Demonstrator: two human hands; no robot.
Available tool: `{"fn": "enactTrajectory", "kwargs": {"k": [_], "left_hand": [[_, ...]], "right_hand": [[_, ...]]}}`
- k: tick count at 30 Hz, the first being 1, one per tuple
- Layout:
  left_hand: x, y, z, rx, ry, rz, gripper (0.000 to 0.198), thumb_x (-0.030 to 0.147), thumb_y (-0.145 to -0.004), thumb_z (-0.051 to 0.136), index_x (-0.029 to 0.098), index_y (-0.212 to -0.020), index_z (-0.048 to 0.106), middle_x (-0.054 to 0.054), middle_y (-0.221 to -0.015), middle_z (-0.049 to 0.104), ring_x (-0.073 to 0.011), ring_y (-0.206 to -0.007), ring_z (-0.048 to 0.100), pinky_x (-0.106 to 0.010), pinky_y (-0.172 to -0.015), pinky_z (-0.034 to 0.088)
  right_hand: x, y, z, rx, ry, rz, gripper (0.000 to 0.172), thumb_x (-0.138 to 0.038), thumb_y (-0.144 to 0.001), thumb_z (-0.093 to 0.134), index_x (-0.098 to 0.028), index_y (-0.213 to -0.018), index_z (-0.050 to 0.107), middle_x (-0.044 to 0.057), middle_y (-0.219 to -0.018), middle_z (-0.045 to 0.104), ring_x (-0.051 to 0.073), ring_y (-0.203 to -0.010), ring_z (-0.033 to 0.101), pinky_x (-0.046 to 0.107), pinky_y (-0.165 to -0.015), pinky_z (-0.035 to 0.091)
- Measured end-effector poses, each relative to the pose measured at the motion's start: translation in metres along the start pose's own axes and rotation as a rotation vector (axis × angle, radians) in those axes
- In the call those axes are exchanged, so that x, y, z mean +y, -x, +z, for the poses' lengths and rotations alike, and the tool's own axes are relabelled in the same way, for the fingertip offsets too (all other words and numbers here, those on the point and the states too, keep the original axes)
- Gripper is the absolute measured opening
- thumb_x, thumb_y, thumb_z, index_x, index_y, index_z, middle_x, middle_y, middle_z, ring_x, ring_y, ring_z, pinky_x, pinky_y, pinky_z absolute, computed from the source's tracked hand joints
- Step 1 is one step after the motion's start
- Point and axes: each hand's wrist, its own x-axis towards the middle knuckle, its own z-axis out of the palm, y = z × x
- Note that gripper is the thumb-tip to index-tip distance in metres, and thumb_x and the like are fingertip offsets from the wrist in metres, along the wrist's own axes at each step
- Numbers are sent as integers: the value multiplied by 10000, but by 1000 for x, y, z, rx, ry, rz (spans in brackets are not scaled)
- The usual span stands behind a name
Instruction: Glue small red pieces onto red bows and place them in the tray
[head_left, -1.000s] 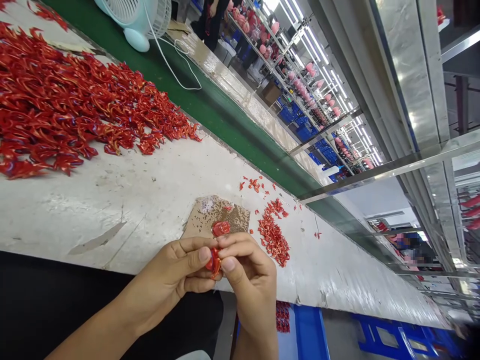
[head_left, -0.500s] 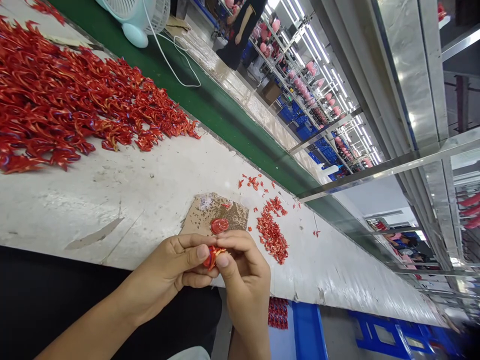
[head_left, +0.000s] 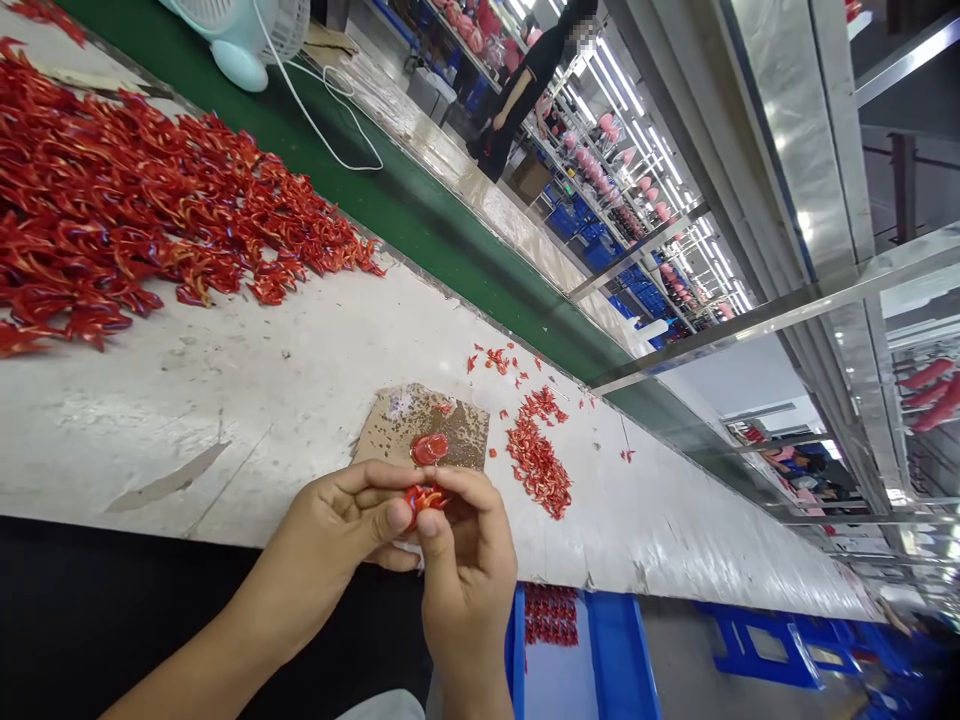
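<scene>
Factory floor, long white work table point(head_left: 225, 450) running diagonally across the frame, green belt point(head_left: 420, 215) behind it, metal framing beyond. Further back: wire shelving point(head_left: 622, 190) loaded with pink items, and a co-worker in black point(head_left: 517, 100) standing beside it, well apart from the hands. Pale teal desk fan point(head_left: 240, 40) at top left over the belt, white cord trailing.

Both hands are at the table's near edge, curled in on one small red glossy piece point(head_left: 424, 499). Left hand point(head_left: 326, 530) is nearly closed, pinching it from the left between thumb and fingers. Right hand point(head_left: 466, 570) comes up from below, also nearly closed, with thumb and fingertips on the same piece. Exact finger contact is partly hidden. The piece sits between the hands, held above the table.

Just beyond the hands: cardboard scrap point(head_left: 420, 430) on the table, flecked with debris, round red disc point(head_left: 430, 449) on it. To its right, a loose pile of small red bits point(head_left: 536, 465), with more scattered further along. Big heap of curled red pieces point(head_left: 150, 210) on the table's left side. Below the table edge, blue crate point(head_left: 619, 650) with a clump of red pieces point(head_left: 551, 615) in it.
</scene>
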Motion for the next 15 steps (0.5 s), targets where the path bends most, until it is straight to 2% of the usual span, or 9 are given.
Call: {"fn": "enactTrajectory", "kwargs": {"k": [2, 4, 6, 8, 10, 11, 13, 15], "left_hand": [[-1, 1, 2, 26, -44, 68, 380, 395, -701, 844, 197, -975, 671, -6, -765, 699, -127, -629, 652, -205, -550, 581], [0, 6, 3, 73, -136, 167, 331, 393, -728, 823, 209, -956, 670, 17, -696, 675, -110, -539, 612, -193, -494, 551], [6, 16, 1, 184, -355, 399, 240, 341, -751, 812, 237, -925, 683, 38, -692, 679, -89, -515, 601, -167, -497, 534], [14, 28, -3, 273, -707, 751, 186, 254, -777, 793, 269, -937, 699, 42, -821, 723, -79, -623, 656, -141, -590, 550], [23, 40, -8, 249, -1066, 1088, 215, 183, -804, 761, 264, -992, 695, 28, -970, 740, -91, -806, 703, -140, -735, 563], [27, 45, -10, 203, -1212, 1196, 226, 159, -824, 736, 247, -1026, 684, 12, -1005, 741, -100, -876, 707, -152, -795, 562], [36, 51, -18, 107, -1409, 1315, 244, 136, -850, 701, 203, -1080, 657, -24, -1027, 742, -116, -953, 702, -184, -860, 556], [46, 53, -33, 90, -1549, 1375, 298, 174, -831, 735, 178, -1113, 640, -47, -1032, 741, -130, -950, 699, -208, -861, 552]], "right_hand": [[4, 3, 3, 57, -66, 94, 246, -313, -935, 647, -268, -1177, 646, 66, -1126, 677, 206, -990, 669, 337, -844, 554], [6, 6, 7, 68, -250, 205, 291, -384, -954, 611, -252, -1213, 623, 85, -1127, 689, 217, -962, 687, 346, -804, 574], [4, 9, 11, 3, -474, 291, 357, -448, -954, 592, -233, -1238, 613, 108, -1126, 697, 241, -966, 694, 382, -811, 582], [1, 13, 17, -122, -656, 352, 432, -472, -905, 657, -213, -1248, 621, 125, -1134, 700, 266, -981, 692, 420, -848, 577], [-1, 18, 25, -232, -758, 403, 468, -428, -845, 743, -202, -1241, 637, 127, -1146, 700, 276, -1006, 684, 442, -907, 558], [-1, 20, 29, -264, -790, 425, 454, -396, -832, 762, -203, -1226, 648, 121, -1139, 705, 273, -1013, 682, 443, -929, 549], [0, 23, 40, -275, -832, 464, 376, -339, -836, 764, -205, -1175, 674, 106, -1105, 720, 259, -1008, 684, 436, -946, 543], [3, 25, 49, -235, -864, 490, 299, -326, -844, 756, -203, -1111, 697, 96, -1053, 735, 247, -967, 697, 427, -914, 561]]}}
